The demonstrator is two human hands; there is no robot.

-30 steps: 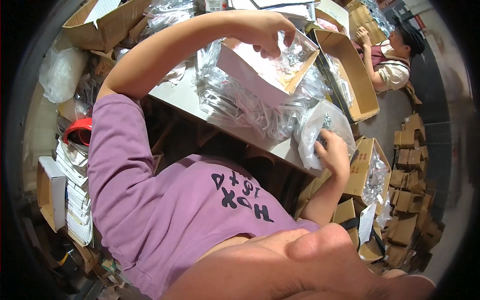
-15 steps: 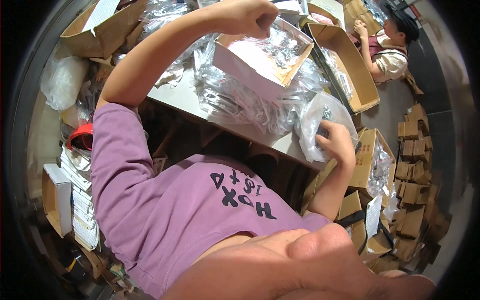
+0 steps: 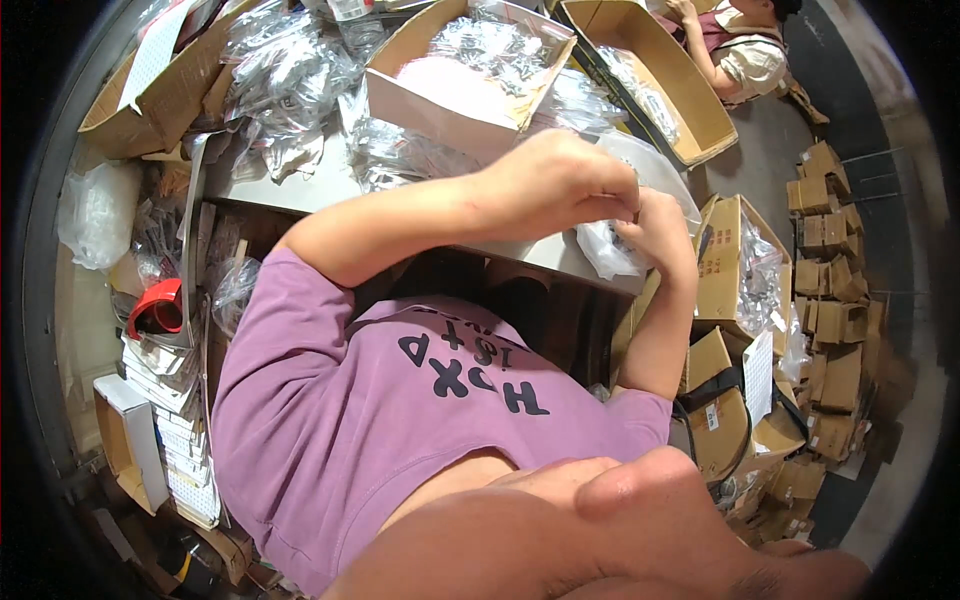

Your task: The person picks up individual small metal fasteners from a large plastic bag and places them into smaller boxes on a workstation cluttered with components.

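Note:
My left hand [image 3: 560,180] is curled shut over the table edge, its fingertips against the top of a clear plastic bag [image 3: 608,252]. Whatever lies inside its fingers is hidden. My right hand [image 3: 668,238] grips that bag from the right side, and the bag hangs over the table's front edge [image 3: 520,255]. Just beyond my hands stands an open cardboard box [image 3: 440,100] with small clear packets inside. More loose clear packets [image 3: 400,160] are piled on the table around it.
A long open carton [image 3: 690,115] sits to the right, and a seated person [image 3: 745,50] works beyond it. Small cardboard boxes [image 3: 830,300] crowd the floor at right. At left are another carton [image 3: 130,110], a red object [image 3: 155,310] and stacked white packs [image 3: 165,420].
My left hand has come back from the open cardboard box down to the bag in my right hand. The view has tipped, so the table sits higher in frame.

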